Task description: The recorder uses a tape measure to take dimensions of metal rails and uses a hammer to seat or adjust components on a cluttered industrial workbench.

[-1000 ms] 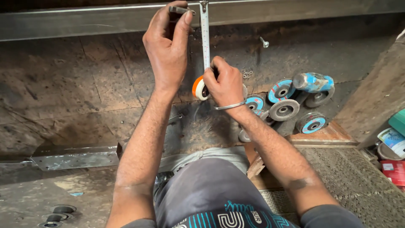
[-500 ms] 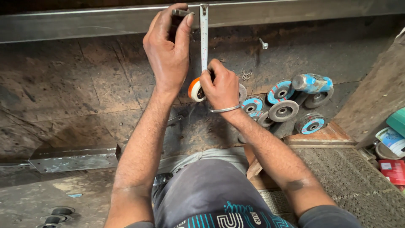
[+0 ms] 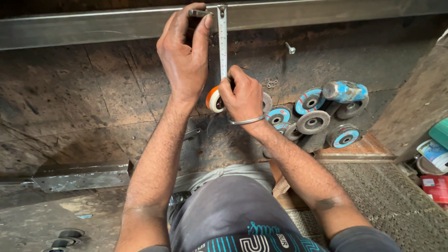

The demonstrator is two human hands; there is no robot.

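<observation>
My right hand [image 3: 243, 94] grips an orange and white tape measure [image 3: 213, 99], its case low in the middle of the view. The tape blade [image 3: 222, 42] runs straight up from it to a long metal bar [image 3: 93, 27] across the top. My left hand [image 3: 185, 56] is closed around a small dark marking tool [image 3: 198, 13], its tip against the bar just left of the blade's end. A metal bangle sits on my right wrist.
Several grinding discs [image 3: 311, 122] and a blue-headed hammer [image 3: 344, 91] lie to the right. A screw [image 3: 290, 47] lies below the bar. A short metal channel piece [image 3: 79, 177] rests at lower left. Cans and boxes [image 3: 436, 158] stand at the right edge.
Both hands stay almost in place; the tape measure case has shifted slightly, and the left hand has edged up toward the bar.
</observation>
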